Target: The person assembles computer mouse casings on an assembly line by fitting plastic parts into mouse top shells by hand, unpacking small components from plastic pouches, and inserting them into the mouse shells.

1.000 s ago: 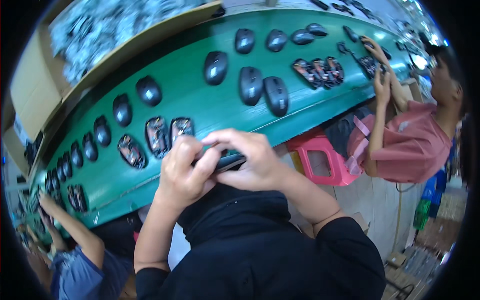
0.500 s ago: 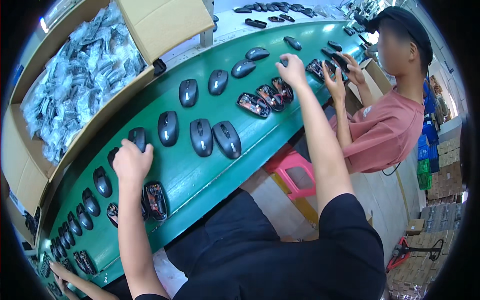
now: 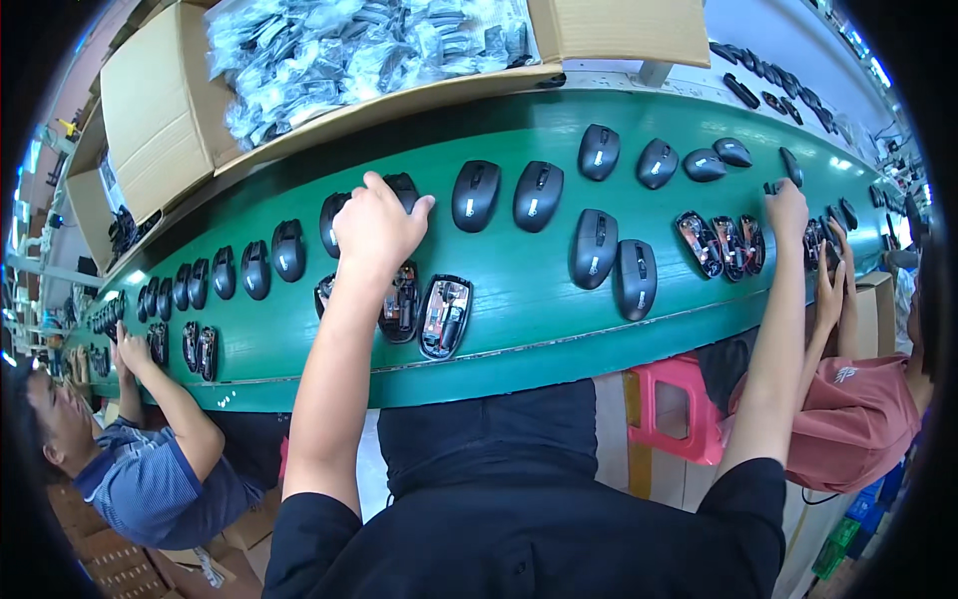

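My view, directions from its centre. Near edge of the green table (image 3: 524, 299) sweeps from 8 through 6 toward 3 o'clock; cardboard box (image 3: 399, 108) crowds the far side at 11 to 12, heaped with bagged parts (image 3: 369, 55). Clearest room I see: bare green just off centre toward 3, between an opened mouse shell (image 3: 446, 317) and two closed mice (image 3: 615, 265); another patch at 9. Tighter at 2 to 3 — three opened shells (image 3: 723, 248) stand close together there.

Left hand (image 3: 384, 225) at 10: thumb apart from the fingers, reaching over a dark mouse (image 3: 402, 188) — I cannot tell whether it grips. Right hand (image 3: 786, 208) between 2 and 3: fingers narrow, small dark piece (image 3: 770, 188) at the tips, mostly hidden; held or merely touched, I cannot tell. A slim dark mouse (image 3: 790, 166) lies just beyond.
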The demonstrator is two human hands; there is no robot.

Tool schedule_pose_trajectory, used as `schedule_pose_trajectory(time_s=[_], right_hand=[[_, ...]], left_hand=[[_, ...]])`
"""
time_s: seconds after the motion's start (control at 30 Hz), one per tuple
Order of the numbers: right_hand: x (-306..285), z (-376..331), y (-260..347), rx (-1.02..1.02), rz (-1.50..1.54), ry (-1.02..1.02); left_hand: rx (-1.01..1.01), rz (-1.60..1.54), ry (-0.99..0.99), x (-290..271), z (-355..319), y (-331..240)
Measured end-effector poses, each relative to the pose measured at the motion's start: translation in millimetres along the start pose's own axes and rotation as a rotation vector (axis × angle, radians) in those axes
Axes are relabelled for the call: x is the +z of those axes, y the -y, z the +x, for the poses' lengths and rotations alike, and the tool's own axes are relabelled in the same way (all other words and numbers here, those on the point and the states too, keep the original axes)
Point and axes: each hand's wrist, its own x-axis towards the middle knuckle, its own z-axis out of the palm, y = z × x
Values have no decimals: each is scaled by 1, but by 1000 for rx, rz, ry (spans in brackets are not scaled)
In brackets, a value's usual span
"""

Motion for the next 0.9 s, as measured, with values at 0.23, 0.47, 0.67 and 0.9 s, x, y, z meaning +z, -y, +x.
schedule_pose_trajectory(time_s=[0.23, 0.47, 0.67, 0.9], right_hand=[[-126, -153, 152, -129, 1683, 95], [-180, -276, 298, -394, 2105, 277], [-186, -310, 332, -472, 2054, 361], [-189, -332, 339, -507, 1695, 119]], left_hand=[[-8, -234, 108, -8, 12, 16], [304, -659, -102, -54, -85, -5], [377, -707, -185, -73, -123, 10], [390, -772, -156, -67, -128, 17]])
